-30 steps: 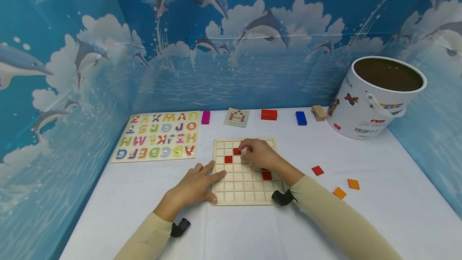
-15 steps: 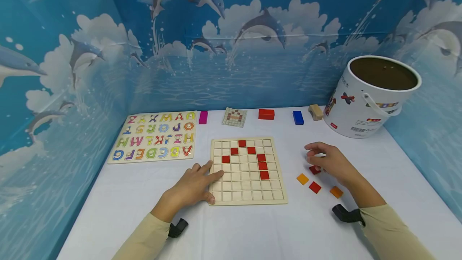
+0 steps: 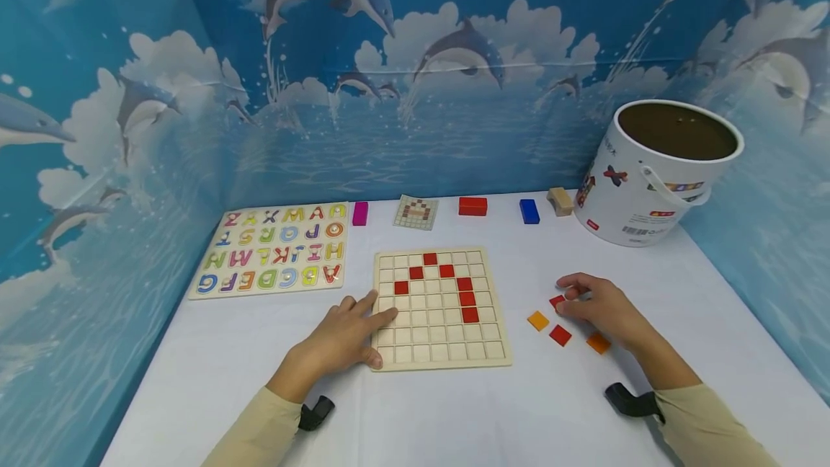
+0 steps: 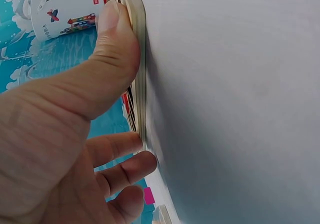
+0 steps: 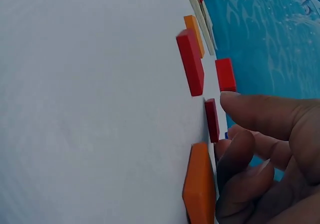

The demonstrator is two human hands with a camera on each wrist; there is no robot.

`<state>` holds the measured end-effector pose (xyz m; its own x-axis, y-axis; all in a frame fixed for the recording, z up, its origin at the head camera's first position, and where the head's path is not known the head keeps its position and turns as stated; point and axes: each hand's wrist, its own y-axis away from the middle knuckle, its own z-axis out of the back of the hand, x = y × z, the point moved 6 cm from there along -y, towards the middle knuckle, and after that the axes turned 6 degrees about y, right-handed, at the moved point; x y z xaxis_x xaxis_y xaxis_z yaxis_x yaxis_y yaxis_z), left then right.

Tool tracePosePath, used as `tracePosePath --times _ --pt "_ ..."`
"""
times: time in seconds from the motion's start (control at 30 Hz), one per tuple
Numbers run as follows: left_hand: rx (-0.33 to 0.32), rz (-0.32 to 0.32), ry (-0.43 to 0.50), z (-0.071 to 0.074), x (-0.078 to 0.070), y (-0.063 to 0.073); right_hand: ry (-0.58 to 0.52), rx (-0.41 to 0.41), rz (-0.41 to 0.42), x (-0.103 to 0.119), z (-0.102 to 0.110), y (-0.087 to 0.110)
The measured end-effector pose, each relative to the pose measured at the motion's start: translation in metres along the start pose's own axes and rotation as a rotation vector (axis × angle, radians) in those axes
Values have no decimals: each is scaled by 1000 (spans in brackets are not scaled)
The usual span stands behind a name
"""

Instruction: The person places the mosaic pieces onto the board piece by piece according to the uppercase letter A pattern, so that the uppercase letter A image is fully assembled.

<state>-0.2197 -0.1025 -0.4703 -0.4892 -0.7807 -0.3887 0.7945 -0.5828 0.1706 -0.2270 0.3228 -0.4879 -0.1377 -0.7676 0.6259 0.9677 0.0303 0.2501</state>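
My left hand (image 3: 346, 334) rests on the left edge of a wooden grid board (image 3: 441, 365), fingers spread. In the left wrist view its thumb (image 4: 107, 39) lies along the board's side. Red square tiles, among them a top tile (image 3: 430, 259), sit in an arch of cells on the board. To the right, my right hand (image 3: 599, 308) hovers low over a loose red tile (image 3: 555, 300), thumb and fingers apart around it. The right wrist view shows a gap between thumb and tile (image 5: 212, 120). Nearby lie another red tile (image 3: 560, 335), an orange tile (image 3: 537, 321) and a second orange tile (image 3: 598, 342).
A wooden alphabet board (image 3: 269, 251) lies at the left. Along the back are a magenta block (image 3: 360, 213), a pattern card (image 3: 416, 212), a red block (image 3: 472, 206), a blue block (image 3: 529, 211) and a wooden arch block (image 3: 560, 201). A white bucket (image 3: 648, 200) stands at back right.
My right hand has left the grid board and moved right to the loose tiles, then lowered towards one red tile. My left hand has stayed on the board's edge.
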Motion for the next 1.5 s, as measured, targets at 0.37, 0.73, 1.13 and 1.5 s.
tracePosePath --times 0.37,0.73,1.13,1.5 --pt "-3 -24 5 0 0 0 71 -13 -53 3 -6 -2" --pt "-17 -22 -12 2 -2 0 100 -38 -54 11 -6 -2" --pt "-17 -24 -14 1 0 -1 19 -34 -70 9 4 -4" --pt "-17 -5 23 1 0 1 -349 -9 -32 40 -4 -19"
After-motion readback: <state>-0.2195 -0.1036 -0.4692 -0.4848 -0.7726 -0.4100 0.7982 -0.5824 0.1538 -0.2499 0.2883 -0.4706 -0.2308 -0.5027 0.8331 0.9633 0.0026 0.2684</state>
